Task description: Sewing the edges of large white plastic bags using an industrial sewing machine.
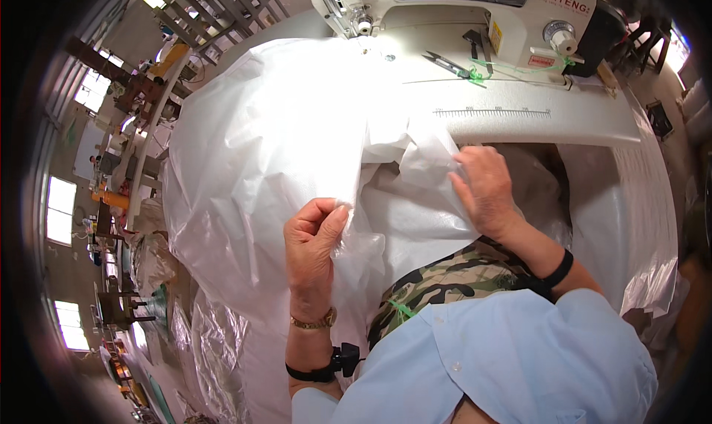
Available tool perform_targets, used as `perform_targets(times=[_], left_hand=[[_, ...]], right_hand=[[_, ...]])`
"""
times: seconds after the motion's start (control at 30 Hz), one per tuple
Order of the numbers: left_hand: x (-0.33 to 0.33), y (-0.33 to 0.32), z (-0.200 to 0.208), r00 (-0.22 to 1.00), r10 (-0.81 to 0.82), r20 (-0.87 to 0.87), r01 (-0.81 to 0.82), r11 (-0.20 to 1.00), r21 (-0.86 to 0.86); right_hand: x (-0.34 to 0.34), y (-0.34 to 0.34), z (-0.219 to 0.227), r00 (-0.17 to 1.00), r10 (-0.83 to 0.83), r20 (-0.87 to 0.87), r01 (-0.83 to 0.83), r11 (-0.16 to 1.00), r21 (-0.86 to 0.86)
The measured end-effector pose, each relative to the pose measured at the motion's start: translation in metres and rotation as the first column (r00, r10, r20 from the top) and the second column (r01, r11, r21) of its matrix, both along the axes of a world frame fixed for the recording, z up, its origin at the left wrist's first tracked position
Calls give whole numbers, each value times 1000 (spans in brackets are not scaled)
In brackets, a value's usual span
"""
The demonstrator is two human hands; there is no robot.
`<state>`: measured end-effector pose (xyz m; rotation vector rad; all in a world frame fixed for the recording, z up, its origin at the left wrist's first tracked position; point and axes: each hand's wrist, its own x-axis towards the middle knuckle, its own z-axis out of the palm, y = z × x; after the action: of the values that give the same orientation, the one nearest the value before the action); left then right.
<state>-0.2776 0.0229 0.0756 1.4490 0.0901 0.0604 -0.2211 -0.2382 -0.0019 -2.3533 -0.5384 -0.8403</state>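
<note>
A large sheet of thin, glossy white plastic-like material [259, 127] spreads over the sewing table's left side and hangs toward my lap. My left hand [315, 235] is closed, pinching the sheet's edge between thumb and index finger. To the right, my right hand [486, 190] has its thumb and fingers apart, the fingertips against a raised fold [430, 153] of the sheet. Ahead of both hands stands a white sewing machine [445, 1], its needle area [363, 27] brightly lit beside the sheet. Glare hides detail of the sheet near it.
Thread snips [449, 66] lie on the machine bed, tangled with green thread [478, 75]; a small black tool [476, 44] is beside them. The table's front edge [519, 131] curves before me. Crumpled clear plastic [215, 350] lies at lower left. A grey rack [219, 12] stands behind.
</note>
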Motion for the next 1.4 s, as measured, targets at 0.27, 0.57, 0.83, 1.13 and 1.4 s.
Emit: perform_targets(times=[0.27,0.57,0.83,1.13,1.4], left_hand=[[4,-24,-2,996,-82,29,77,986,145],[25,-64,-81,899,-406,163,114,578,808],[1,-14,-68,931,-293,218,16,629,777],[6,-27,-7,977,-198,81,169,947,274],[5,-31,-26,961,-272,43,252,933,258]], right_hand=[[-2,-45,-31,919,90,-384,1,973,229],[-15,18,41,582,721,-378,-307,624,719],[-13,6,-10,698,489,-524,-458,867,198],[-26,34,52,745,562,-359,-482,826,293],[-27,48,49,760,621,-192,-598,784,165]])
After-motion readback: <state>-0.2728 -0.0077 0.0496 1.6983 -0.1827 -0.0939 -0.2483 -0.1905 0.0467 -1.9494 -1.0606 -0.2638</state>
